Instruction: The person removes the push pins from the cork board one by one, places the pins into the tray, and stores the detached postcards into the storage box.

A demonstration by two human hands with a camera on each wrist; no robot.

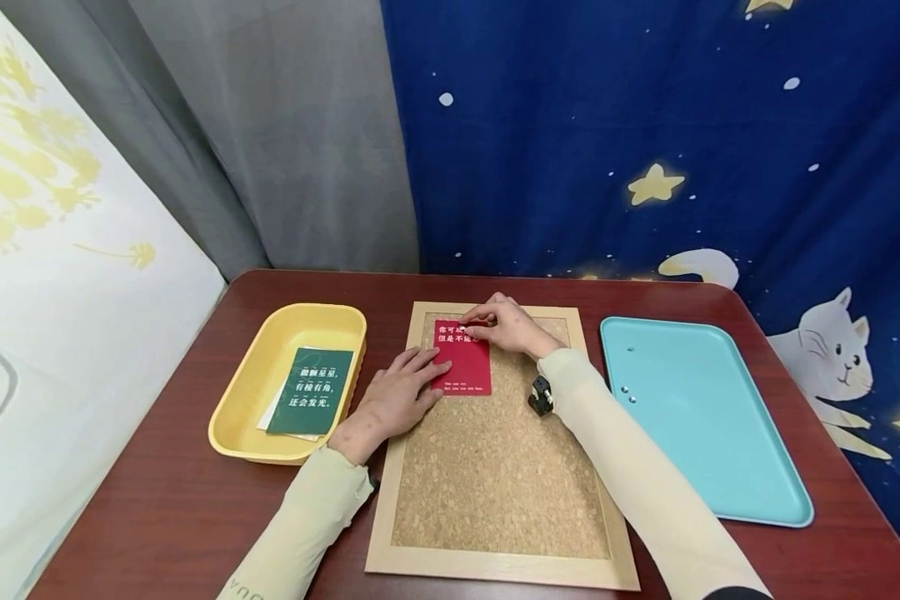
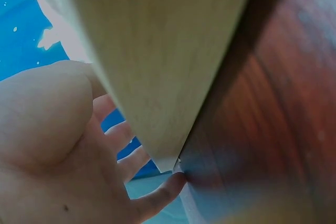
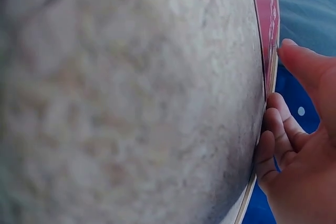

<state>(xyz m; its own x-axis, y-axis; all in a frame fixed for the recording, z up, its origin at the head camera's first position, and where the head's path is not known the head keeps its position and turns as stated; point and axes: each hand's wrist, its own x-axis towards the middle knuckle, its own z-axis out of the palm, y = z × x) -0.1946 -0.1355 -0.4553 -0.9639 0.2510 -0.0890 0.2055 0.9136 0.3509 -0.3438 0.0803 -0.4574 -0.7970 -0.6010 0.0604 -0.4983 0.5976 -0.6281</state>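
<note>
A red card [image 1: 461,367] with white lettering lies near the top of a wood-framed cork board [image 1: 506,467]. My left hand [image 1: 401,392] rests flat across the board's left frame, its spread fingertips pressing the card's left side. With thumb and index finger, my right hand [image 1: 506,325] pinches a small shiny push pin [image 1: 462,327] at the card's upper middle, hiding part of the lettering. The right wrist view shows the right thumb [image 3: 299,59] at the red card [image 3: 265,14], with the other fingers curled low against the cork.
Left of the board stands a yellow basin [image 1: 243,400] holding a green card [image 1: 315,392] over a white one. A light-blue tray [image 1: 708,417] on the right holds several small silver pins [image 1: 628,395]. Curtains hang behind the dark red table [image 1: 157,500].
</note>
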